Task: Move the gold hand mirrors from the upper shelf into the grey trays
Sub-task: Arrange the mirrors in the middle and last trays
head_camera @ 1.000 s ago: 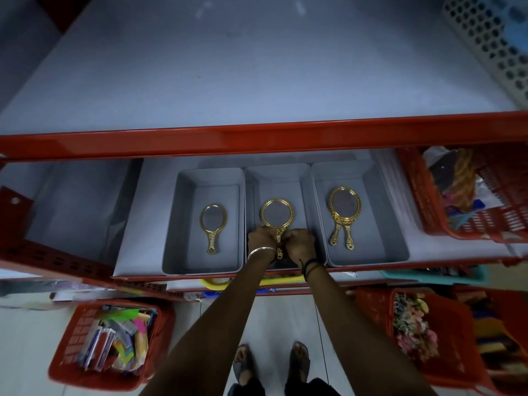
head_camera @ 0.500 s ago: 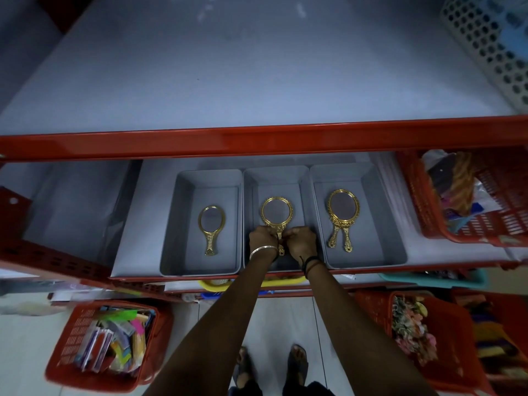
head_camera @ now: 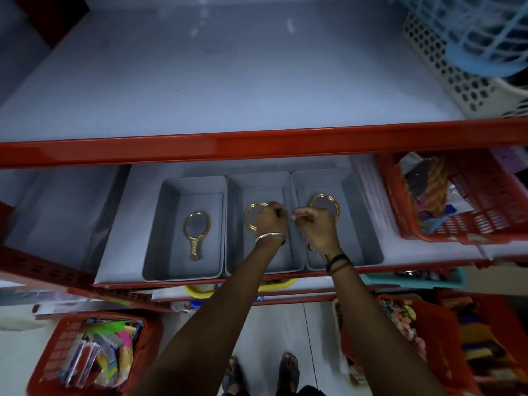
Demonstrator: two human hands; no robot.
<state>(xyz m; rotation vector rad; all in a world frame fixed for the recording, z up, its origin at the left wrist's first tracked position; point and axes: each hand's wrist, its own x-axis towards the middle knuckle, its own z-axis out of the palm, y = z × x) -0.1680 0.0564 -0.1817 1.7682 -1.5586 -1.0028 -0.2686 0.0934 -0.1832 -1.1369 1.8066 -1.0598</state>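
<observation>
Three grey trays sit side by side on the lower shelf (head_camera: 120,224), under the red rail of the upper shelf (head_camera: 228,90), which shows no mirrors on its bare part. The left tray (head_camera: 160,224) holds one gold mirror (head_camera: 195,234) lying flat, handle toward 6 o'clock. In the middle tray (head_camera: 237,247) a second mirror (head_camera: 253,217) shows only its rim at 9 o'clock of the left hand (head_camera: 270,220), which is curled into a loose fist above it; whether it grips anything I cannot tell. The right hand (head_camera: 315,225) is curled too, over the near part of the right tray (head_camera: 368,224), hiding the handles of the mirror pair (head_camera: 325,205) there; its grip cannot be read either.

The job looks nearly done. To finish well, lay each mirror glass-up, flat on the tray floor, clear of the walls, then lift the hands straight up so nothing is dragged.
</observation>
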